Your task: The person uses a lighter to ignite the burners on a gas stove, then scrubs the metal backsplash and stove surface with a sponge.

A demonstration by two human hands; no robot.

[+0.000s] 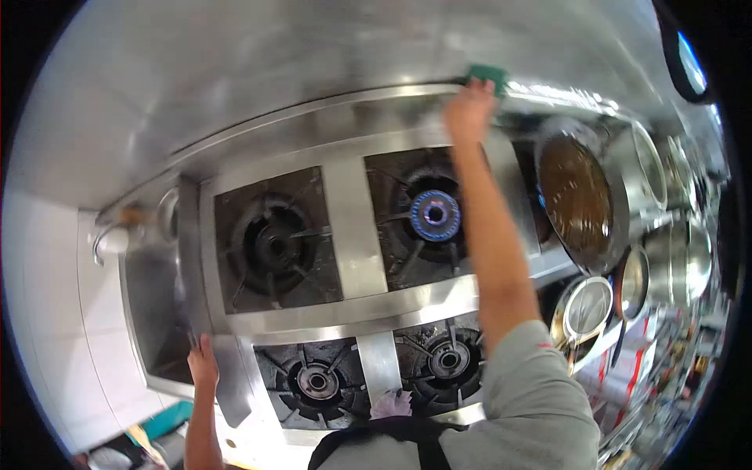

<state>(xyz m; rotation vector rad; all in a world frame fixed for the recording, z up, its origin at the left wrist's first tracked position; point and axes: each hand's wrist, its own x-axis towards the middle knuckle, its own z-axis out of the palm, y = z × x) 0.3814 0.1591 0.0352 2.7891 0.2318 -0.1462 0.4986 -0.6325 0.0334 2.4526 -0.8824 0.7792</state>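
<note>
My right hand [470, 113] reaches over the stove [354, 227] to its back ledge. Its fingers press a green scouring pad [487, 78] against the base of the steel back wall. Beneath my forearm, the back right burner [435, 215] burns with a ring of blue flame. At the stove's left side, my left hand [202, 364] is closed by the edge of the steel side panel [227, 376]. A thin metal piece shows at its fingertips, too blurred to name. Partly hidden by the right arm is the front right burner [450, 359].
A large wok [580, 200] of brown liquid sits at the right. Past it stand steel pots [681, 262], a mesh strainer [588, 308] and a pan [633, 278]. A steel basin [157, 298] lies left. A crumpled pale wad [391, 404] rests at the stove's front edge.
</note>
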